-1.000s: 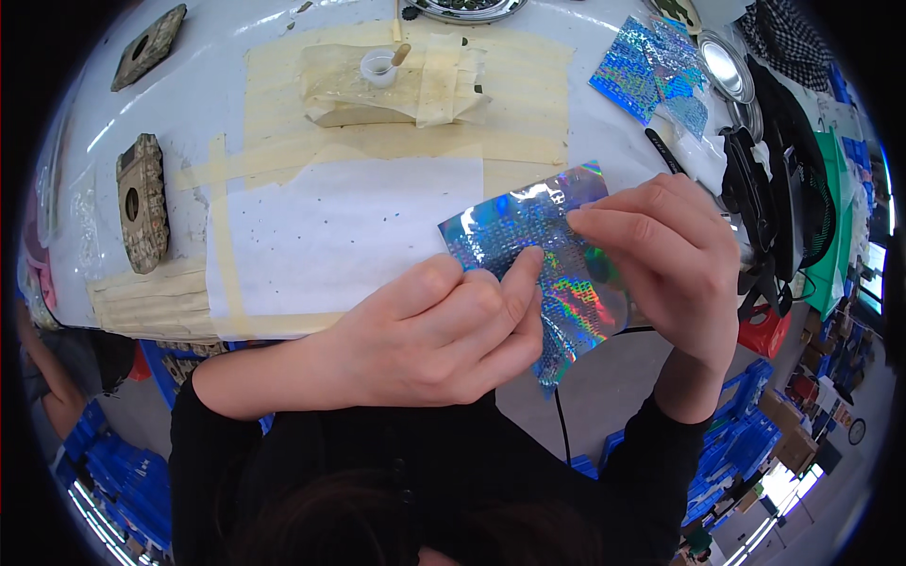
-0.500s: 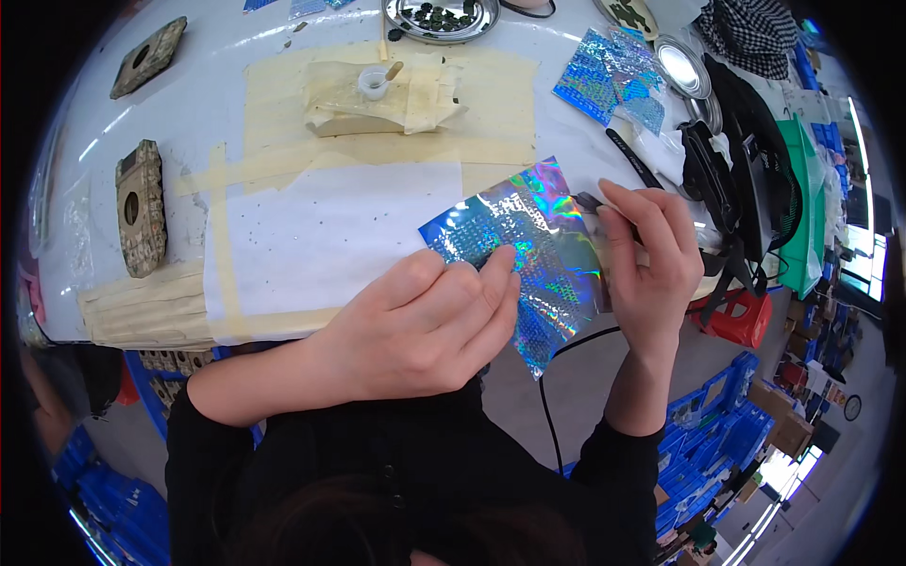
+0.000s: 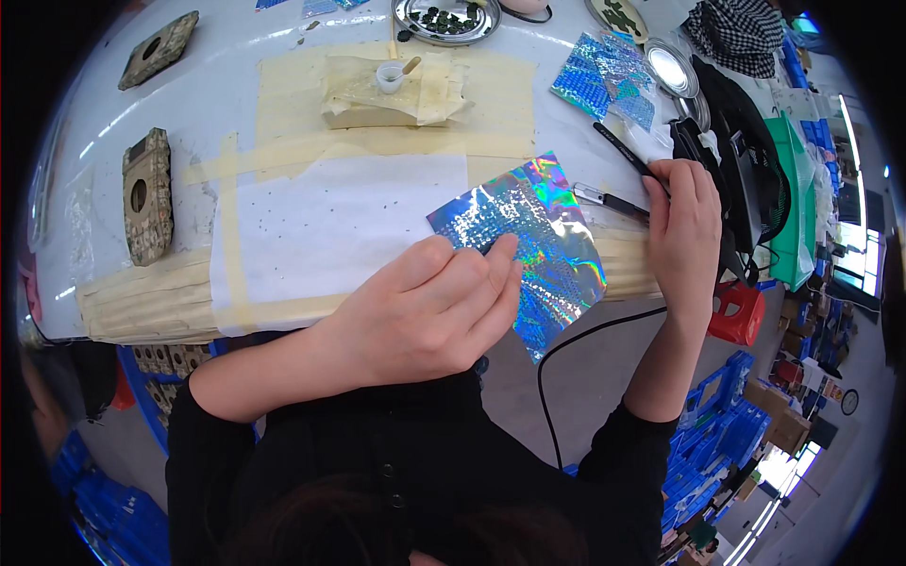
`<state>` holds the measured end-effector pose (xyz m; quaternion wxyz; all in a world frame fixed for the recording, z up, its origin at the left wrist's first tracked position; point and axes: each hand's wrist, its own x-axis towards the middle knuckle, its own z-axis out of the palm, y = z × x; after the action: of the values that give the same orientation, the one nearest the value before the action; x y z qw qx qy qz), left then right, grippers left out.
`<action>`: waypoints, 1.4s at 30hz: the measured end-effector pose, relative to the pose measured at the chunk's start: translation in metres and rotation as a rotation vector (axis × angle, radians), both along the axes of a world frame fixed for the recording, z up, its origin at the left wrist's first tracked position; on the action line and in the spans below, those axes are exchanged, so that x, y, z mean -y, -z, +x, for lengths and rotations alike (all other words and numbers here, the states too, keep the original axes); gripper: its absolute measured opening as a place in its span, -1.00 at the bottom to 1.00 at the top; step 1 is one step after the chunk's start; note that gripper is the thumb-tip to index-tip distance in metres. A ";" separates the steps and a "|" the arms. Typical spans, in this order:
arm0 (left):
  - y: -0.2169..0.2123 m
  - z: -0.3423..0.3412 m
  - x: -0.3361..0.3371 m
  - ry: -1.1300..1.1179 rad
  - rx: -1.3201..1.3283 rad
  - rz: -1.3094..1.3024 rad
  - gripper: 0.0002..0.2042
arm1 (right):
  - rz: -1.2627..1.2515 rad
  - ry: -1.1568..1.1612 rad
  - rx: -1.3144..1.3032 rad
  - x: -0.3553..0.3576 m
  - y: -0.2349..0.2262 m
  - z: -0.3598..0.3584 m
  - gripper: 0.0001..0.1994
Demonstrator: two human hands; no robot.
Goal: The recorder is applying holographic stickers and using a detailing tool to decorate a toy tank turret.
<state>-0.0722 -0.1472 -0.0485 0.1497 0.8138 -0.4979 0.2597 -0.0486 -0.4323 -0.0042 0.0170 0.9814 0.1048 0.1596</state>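
Note:
My left hand [image 3: 429, 297] is closed on a shiny blue holographic sheet [image 3: 566, 250], held tilted over the table's front edge. The curled fingers hide part of the sheet, and a small dark spot shows at the fingertips. At the right, my right hand [image 3: 687, 212] has its thumb and fingers closed around the end of a slim black pen-like tool [image 3: 620, 146]. Just in front of that lies another tool with a silver looped head and a black handle [image 3: 623, 205], its handle reaching toward my right thumb.
Taped white paper [image 3: 311, 222] with tiny dark specks lies left of the sheet. Behind it, a small cup [image 3: 389, 77] with a stick sits on a taped block. Two camouflage-patterned model parts [image 3: 148, 198] [image 3: 159, 52] are at left; more holographic sheets [image 3: 604, 80] and a black bag [image 3: 755, 170] at right.
My right hand has moved right, away from the holographic sheet, to the black pen-like tool. The silver-headed tool now shows lying on the table. My left hand keeps its hold on the sheet.

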 end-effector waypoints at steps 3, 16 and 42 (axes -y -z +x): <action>0.001 -0.001 0.000 -0.004 0.008 0.003 -0.81 | 0.031 0.011 0.054 -0.002 -0.004 -0.009 -0.85; -0.001 -0.001 0.000 -0.021 0.023 0.024 -0.82 | 1.781 -0.357 0.049 -0.044 0.021 -0.045 -0.86; -0.004 0.002 0.003 -0.047 0.062 0.060 -0.88 | 0.605 -0.474 0.015 -0.058 0.029 -0.052 -0.73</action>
<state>-0.0704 -0.1501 -0.0445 0.1036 0.8210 -0.4905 0.2732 -0.1004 -0.3740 -0.0330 -0.3099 0.8896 0.2767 0.1899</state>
